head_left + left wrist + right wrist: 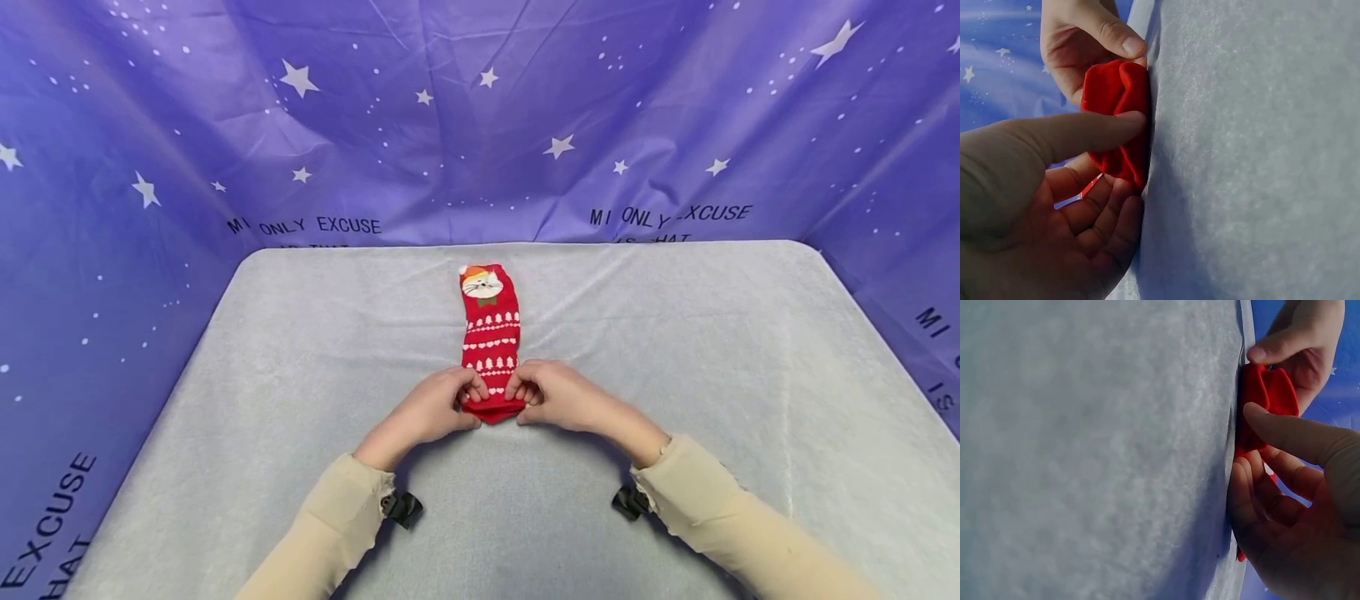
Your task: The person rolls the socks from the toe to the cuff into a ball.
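Observation:
A red knitted sock lies lengthwise on the grey cloth in the head view. White trees and hearts band its middle, and a cat face in an orange hat decorates the far end. My left hand grips the left side of its near end, thumb nearest me and fingers curled over the far side. On the right side, my right hand holds the same end in a mirrored way. Both wrist views show the plain red end bunched into a fold between thumbs and fingers.
The grey cloth-covered table spreads around the sock on all sides. A purple curtain with white stars and lettering hangs behind and along both sides. Small black devices sit at the beige sleeve cuffs.

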The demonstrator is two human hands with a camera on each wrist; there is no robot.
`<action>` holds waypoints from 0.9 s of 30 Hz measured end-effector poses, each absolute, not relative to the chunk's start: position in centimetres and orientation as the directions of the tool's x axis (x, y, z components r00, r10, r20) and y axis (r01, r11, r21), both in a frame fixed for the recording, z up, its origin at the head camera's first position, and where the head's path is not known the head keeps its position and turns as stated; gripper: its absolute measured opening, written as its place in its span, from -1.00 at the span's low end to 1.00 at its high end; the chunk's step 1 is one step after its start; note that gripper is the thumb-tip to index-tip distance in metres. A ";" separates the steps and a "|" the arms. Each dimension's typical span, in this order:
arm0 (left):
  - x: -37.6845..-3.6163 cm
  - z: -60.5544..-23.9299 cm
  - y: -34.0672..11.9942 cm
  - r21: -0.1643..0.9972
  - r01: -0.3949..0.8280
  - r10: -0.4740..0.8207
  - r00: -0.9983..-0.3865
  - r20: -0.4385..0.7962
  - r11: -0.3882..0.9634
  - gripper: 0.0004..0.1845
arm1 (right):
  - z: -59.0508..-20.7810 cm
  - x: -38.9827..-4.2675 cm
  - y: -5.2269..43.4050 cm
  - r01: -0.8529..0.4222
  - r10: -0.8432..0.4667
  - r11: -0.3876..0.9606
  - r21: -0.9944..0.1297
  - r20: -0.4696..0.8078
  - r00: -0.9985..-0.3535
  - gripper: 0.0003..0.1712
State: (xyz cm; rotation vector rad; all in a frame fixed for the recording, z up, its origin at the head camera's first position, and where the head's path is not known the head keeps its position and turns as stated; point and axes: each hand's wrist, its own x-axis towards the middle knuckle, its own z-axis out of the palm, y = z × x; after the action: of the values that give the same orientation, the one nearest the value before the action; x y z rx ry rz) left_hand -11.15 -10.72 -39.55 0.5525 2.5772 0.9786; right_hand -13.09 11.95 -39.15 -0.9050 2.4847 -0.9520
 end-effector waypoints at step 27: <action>-12.0 -40.2 -10.4 0.721 0.117 0.214 -0.976 -0.044 0.683 -0.70 | -39.9 -14.0 11.4 -0.229 -0.460 0.615 -0.754 -0.108 -0.881 -0.76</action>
State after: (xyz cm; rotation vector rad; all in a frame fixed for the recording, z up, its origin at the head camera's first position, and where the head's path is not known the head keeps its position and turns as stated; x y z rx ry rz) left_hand -12.02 -10.42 -40.16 0.2728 2.7661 1.1718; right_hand -13.97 11.41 -39.89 -0.5591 2.5512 -1.1317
